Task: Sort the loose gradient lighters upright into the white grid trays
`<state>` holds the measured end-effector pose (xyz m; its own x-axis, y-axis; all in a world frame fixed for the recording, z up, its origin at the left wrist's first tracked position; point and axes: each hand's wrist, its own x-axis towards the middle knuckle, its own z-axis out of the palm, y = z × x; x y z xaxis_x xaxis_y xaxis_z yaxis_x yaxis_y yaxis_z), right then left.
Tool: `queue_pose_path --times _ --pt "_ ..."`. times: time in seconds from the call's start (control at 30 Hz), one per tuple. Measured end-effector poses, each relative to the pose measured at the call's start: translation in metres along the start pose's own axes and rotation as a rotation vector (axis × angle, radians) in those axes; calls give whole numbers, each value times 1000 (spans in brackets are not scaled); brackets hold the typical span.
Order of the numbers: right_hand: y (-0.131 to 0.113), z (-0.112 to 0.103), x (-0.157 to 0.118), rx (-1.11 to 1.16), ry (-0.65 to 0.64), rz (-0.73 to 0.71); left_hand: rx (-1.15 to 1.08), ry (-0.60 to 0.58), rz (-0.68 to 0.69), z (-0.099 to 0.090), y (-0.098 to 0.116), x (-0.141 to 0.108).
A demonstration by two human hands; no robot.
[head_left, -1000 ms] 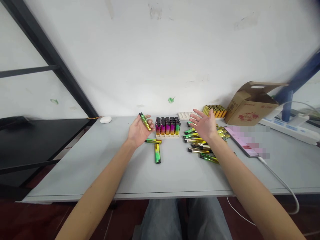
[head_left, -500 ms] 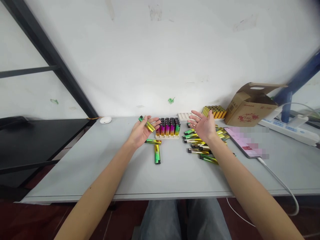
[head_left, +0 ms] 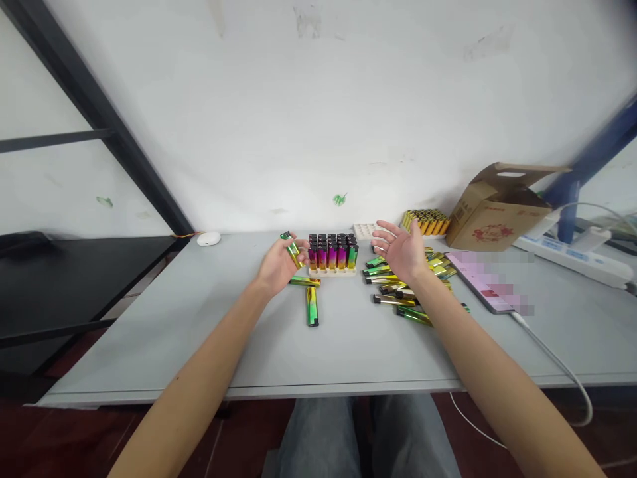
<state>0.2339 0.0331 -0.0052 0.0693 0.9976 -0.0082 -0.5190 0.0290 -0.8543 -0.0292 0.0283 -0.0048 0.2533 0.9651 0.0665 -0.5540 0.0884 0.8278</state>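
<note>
My left hand (head_left: pixel 279 265) grips a shiny green-and-gold lighter (head_left: pixel 292 249) between thumb and fingers, above the table and left of a white rack (head_left: pixel 332 272). Upright lighters (head_left: pixel 332 253) in purple, green and gold, with black tops, fill that rack in rows. Below the left hand lie two loose lighters: one crosswise (head_left: pixel 307 281), partly hidden, and one pointing toward me (head_left: pixel 312 307). My right hand (head_left: pixel 404 251) is open, palm turned up and inward, with nothing in it. It hovers over a pile of loose green and gold lighters (head_left: pixel 391 301), partly covering them.
Behind my right hand are a white holed rack (head_left: pixel 365 231) and a block of upright gold tubes (head_left: pixel 428 223). An open cardboard box (head_left: pixel 497 219), a phone (head_left: pixel 480 282) on a white cable and a power strip (head_left: pixel 577 255) stand right. A white earbud-like case (head_left: pixel 208 239) sits far left.
The lighter in my left hand has turned steeper, and the fingers have curled more around it, uncovering more of the rack. My right hand stays open in nearly the same place.
</note>
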Motion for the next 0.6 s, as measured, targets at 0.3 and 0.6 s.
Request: queue_pose_path --times 0.3,0.6 --pt "3 -2 3 -130 -20 -58 376 23 180 -3 0 1" --pt "4 2 1 -137 -7 -64 773 12 278 -9 -2 3"
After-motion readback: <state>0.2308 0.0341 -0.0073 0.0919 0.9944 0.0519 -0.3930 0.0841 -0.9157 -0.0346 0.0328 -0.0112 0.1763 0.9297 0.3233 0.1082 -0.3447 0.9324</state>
